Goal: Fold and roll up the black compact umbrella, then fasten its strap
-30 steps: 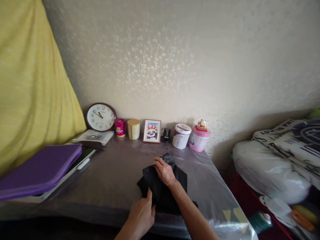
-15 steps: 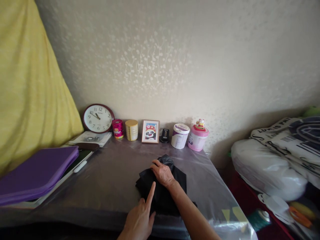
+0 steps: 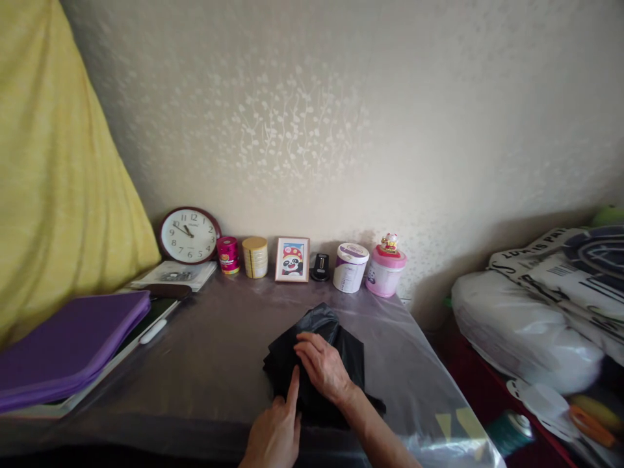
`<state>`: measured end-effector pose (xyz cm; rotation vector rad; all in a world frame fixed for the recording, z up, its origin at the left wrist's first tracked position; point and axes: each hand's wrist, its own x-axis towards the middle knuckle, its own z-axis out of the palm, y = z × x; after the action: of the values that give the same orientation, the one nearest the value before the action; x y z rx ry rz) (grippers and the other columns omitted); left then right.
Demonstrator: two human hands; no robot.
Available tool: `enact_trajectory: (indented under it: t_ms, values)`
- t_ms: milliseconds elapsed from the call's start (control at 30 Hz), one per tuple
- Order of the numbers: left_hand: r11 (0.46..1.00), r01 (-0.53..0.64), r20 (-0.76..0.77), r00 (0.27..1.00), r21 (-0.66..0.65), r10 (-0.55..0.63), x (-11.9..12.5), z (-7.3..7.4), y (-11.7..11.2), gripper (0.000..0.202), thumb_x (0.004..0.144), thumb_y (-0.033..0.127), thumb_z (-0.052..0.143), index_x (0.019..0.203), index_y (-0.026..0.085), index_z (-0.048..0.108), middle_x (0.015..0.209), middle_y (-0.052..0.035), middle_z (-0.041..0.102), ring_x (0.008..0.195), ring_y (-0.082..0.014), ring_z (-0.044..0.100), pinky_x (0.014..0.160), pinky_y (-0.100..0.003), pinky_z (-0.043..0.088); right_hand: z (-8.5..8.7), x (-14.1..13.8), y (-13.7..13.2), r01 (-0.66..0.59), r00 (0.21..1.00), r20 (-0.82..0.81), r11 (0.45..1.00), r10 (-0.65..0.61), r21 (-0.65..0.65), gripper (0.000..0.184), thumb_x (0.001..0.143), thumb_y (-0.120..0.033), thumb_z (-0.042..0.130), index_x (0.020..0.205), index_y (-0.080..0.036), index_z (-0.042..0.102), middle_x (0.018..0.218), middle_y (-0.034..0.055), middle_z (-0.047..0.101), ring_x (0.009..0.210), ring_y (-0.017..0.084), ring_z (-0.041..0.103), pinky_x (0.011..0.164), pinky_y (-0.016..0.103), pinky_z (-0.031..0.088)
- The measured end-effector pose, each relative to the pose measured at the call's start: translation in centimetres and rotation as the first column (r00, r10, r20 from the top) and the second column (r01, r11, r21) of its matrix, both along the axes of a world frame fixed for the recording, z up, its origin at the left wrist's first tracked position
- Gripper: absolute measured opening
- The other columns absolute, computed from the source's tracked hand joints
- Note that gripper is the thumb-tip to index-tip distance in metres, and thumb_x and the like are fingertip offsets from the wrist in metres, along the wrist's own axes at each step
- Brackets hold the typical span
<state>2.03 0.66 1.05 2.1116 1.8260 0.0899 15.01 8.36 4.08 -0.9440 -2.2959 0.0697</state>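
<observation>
A bundle of thin black material (image 3: 351, 348), slightly shiny and folded in layers, lies near the table's front edge. Pointed, stacked corners stick out on its left, and a rounded fold rises at its far end. My right hand (image 3: 324, 367) rests across its middle, palm down, fingers stretched out and lightly bent. Close beside it, my left hand (image 3: 275, 422) touches the near left part with a straight index finger; its other fingers are partly hidden. The underside of the bundle is out of sight.
The table (image 3: 205, 364) has a shiny clear cover. Along the wall stand a clock (image 3: 190, 235), tins, a picture frame (image 3: 292, 259) and a pink tub (image 3: 385, 273). A purple folder (image 3: 73, 344) lies left; a white plastic bag (image 3: 521, 331) sits right.
My right hand has slid toward me over the black material, uncovering its far fold. My left hand has shifted slightly down, index finger still stretched out.
</observation>
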Motion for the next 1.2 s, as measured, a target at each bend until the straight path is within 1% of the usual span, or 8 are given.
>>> enact_trajectory:
  t_ms: [100, 200, 500, 667, 800, 933, 1000, 1200]
  values:
    - [1.0, 0.004, 0.007, 1.0, 0.011, -0.004, 0.0, -0.3, 0.1, 0.057, 0.085, 0.017, 0.029, 0.139, 0.018, 0.011, 0.096, -0.0113, 0.06, 0.082, -0.0198, 0.061, 0.068, -0.027, 0.042, -0.7, 1.1, -1.9, -0.079, 0.996, 0.048, 0.996, 0.081, -0.046, 0.025, 0.09, -0.021, 0.036, 0.106, -0.023, 0.055, 0.111, 0.0031, 0.059, 0.108, 0.014, 0.05, 0.099, 0.034, 0.035]
    - [1.0, -0.01, 0.012, 1.0, -0.009, 0.01, 0.0, -0.4, 0.1, 0.058, 0.085, 0.018, 0.029, 0.139, 0.018, 0.006, 0.098, -0.0113, 0.06, 0.081, -0.0189, 0.061, 0.067, -0.026, 0.042, -1.4, 1.9, -1.3, -0.08, 0.992, 0.092, 0.995, 0.086, -0.065, 0.028, 0.089, -0.025, 0.038, 0.113, -0.023, 0.053, 0.118, 0.0038, 0.056, 0.117, 0.016, 0.043, 0.103, 0.04, 0.027]
    - [0.994, -0.014, 0.021, 1.0, -0.111, 0.016, 0.1, 0.6, 0.4, 0.066, 0.085, 0.019, 0.031, 0.138, 0.017, -0.008, 0.104, -0.0132, 0.059, 0.083, -0.0195, 0.061, 0.068, -0.027, 0.041, -2.8, 3.5, 7.6, 0.05, 0.991, 0.123, 0.999, -0.048, -0.01, 0.03, 0.09, -0.029, 0.036, 0.111, -0.023, 0.057, 0.118, 0.0051, 0.057, 0.118, 0.017, 0.042, 0.102, 0.042, 0.027]
    - [0.992, -0.022, 0.028, 0.999, -0.124, 0.026, 0.1, 0.5, 0.3, 0.065, 0.085, 0.02, 0.029, 0.137, 0.018, -0.01, 0.103, -0.0126, 0.059, 0.083, -0.0212, 0.06, 0.069, -0.031, 0.043, -2.7, 4.4, 11.3, 0.211, 0.971, 0.119, 0.977, -0.207, -0.023, 0.032, 0.09, -0.03, 0.034, 0.106, -0.019, 0.06, 0.114, 0.0087, 0.059, 0.111, 0.019, 0.05, 0.094, 0.04, 0.037]
    - [0.992, -0.019, 0.043, 0.999, -0.122, 0.025, 0.0, 0.6, 0.3, 0.065, 0.085, 0.021, 0.03, 0.137, 0.017, -0.008, 0.103, -0.0125, 0.059, 0.084, -0.0206, 0.06, 0.071, -0.03, 0.043, -1.2, 4.3, 8.8, 0.3, 0.954, -0.014, 0.954, -0.3, 0.004, 0.031, 0.09, -0.029, 0.035, 0.106, -0.016, 0.058, 0.115, 0.0111, 0.058, 0.11, 0.021, 0.05, 0.095, 0.042, 0.036]
    - [0.991, -0.014, 0.068, 0.997, -0.133, 0.024, -0.2, 0.4, 0.5, 0.065, 0.084, 0.02, 0.032, 0.138, 0.015, -0.003, 0.105, -0.0127, 0.059, 0.086, -0.0186, 0.06, 0.074, -0.026, 0.042, -0.6, 3.2, 3.6, -0.056, 0.998, 0.032, 0.998, 0.057, -0.041, 0.027, 0.09, -0.026, 0.037, 0.106, -0.023, 0.058, 0.105, 0.0034, 0.064, 0.113, 0.016, 0.048, 0.099, 0.037, 0.033]
    - [0.992, -0.017, 0.07, 0.997, -0.129, 0.026, -0.2, 0.4, 0.6, 0.064, 0.084, 0.02, 0.031, 0.139, 0.014, -0.002, 0.107, -0.0129, 0.059, 0.088, -0.0181, 0.06, 0.075, -0.025, 0.042, -1.2, 2.7, 2.8, -0.109, 0.989, 0.088, 0.992, 0.115, -0.068, 0.025, 0.089, -0.029, 0.04, 0.106, -0.026, 0.058, 0.108, 0.0012, 0.063, 0.114, 0.015, 0.046, 0.102, 0.039, 0.027]
    - [0.987, -0.035, 0.056, 0.997, -0.154, 0.044, -0.4, 0.5, 0.8, 0.07, 0.081, 0.018, 0.038, 0.139, 0.012, -0.001, 0.107, -0.013, 0.06, 0.091, -0.0189, 0.06, 0.075, -0.026, 0.042, -3.3, 3.4, 8.3, 0.229, 0.973, 0.019, 0.973, -0.229, -0.026, 0.028, 0.088, -0.024, 0.037, 0.105, -0.022, 0.06, 0.113, 0.0061, 0.06, 0.114, 0.019, 0.047, 0.099, 0.045, 0.03]
